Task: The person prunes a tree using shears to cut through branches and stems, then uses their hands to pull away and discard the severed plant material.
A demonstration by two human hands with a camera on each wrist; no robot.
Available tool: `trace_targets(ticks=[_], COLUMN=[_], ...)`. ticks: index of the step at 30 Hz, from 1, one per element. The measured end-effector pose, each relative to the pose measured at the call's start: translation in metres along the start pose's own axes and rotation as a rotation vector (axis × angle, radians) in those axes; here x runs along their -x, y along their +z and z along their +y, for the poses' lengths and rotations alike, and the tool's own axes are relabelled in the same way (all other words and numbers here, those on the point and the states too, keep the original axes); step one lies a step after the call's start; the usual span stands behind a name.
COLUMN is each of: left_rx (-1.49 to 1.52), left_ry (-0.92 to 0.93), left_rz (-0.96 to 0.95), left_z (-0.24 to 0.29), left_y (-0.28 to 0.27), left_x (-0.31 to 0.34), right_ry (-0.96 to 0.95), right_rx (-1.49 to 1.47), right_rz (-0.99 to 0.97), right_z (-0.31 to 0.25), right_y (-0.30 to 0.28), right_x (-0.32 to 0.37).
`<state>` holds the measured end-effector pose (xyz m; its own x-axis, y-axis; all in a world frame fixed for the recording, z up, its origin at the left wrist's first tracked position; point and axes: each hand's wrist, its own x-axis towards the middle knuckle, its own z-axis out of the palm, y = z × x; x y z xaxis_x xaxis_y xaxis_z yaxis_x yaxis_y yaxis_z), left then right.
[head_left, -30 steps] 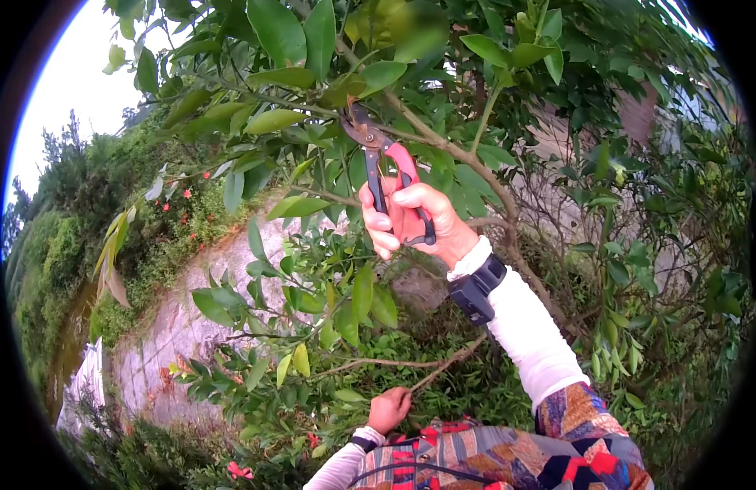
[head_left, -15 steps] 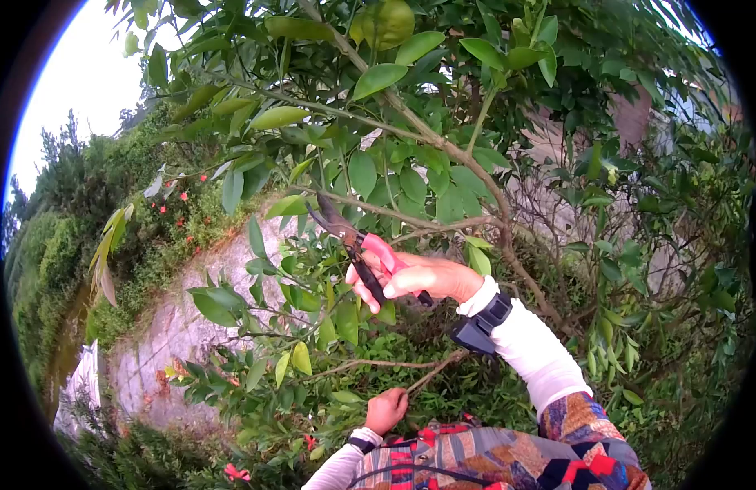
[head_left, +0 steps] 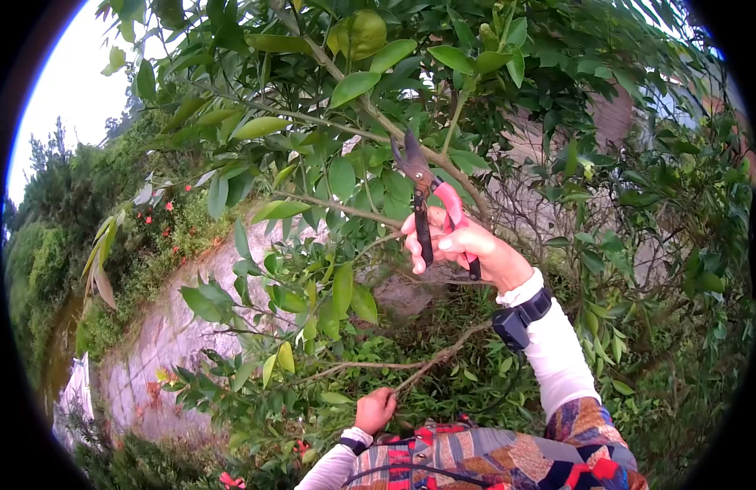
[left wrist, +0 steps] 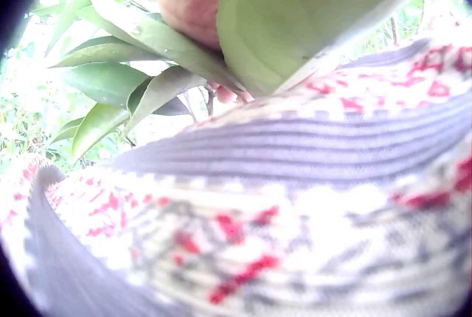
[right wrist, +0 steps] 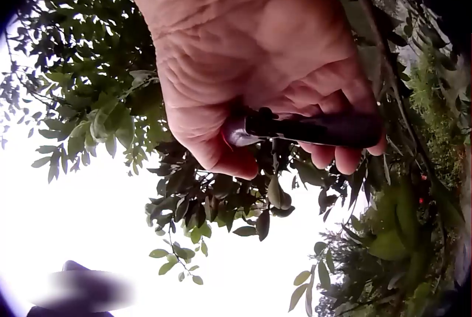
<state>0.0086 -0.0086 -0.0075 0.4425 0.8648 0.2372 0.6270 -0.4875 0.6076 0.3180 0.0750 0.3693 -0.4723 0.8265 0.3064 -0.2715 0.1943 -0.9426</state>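
Note:
My right hand (head_left: 484,249) grips pruning shears (head_left: 425,192) with pink and black handles. Their blades point up and stand apart, overlapping a slanting branch (head_left: 378,118) in the head view. From the right wrist, the fingers curl around a dark handle (right wrist: 324,129). Low in the head view, my left hand (head_left: 375,411) has its fingers curled at the end of a thin, bent branch (head_left: 427,367). Green leaves (left wrist: 107,84) hang beside that hand in the left wrist view, where its fingers are mostly hidden.
A round green fruit (head_left: 361,34) hangs among leaves at the top. Leafy twigs (head_left: 337,298) spread left of the shears, and dense foliage (head_left: 664,212) fills the right. A pale paved slope (head_left: 169,347) lies below left. The patterned garment (head_left: 476,457) is close under the left hand.
The shears came down from a leafy twig, then moved right and up again. Large upright leaves at the top no longer show. My left hand keeps its place at the lower branch.

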Motion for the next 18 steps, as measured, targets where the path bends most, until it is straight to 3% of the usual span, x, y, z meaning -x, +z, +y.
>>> trace_targets(ticks=[5, 14, 18], left_rx=[0.015, 0.004, 0.011], left_ry=[0.027, 0.021, 0.021], left_rz=[0.032, 0.036, 0.032], left_z=[0.003, 0.003, 0.0], left_y=[0.001, 0.0, 0.003], left_x=[-0.004, 0.0, -0.001], right_ry=[-0.016, -0.071, 0.088], right_rx=[0.235, 0.271, 0.582], right_rz=[0.095, 0.314, 0.504], right_z=[-0.003, -0.024, -0.033], right_y=[-0.001, -0.026, -0.032], right_x=[0.009, 0.044, 0.053])
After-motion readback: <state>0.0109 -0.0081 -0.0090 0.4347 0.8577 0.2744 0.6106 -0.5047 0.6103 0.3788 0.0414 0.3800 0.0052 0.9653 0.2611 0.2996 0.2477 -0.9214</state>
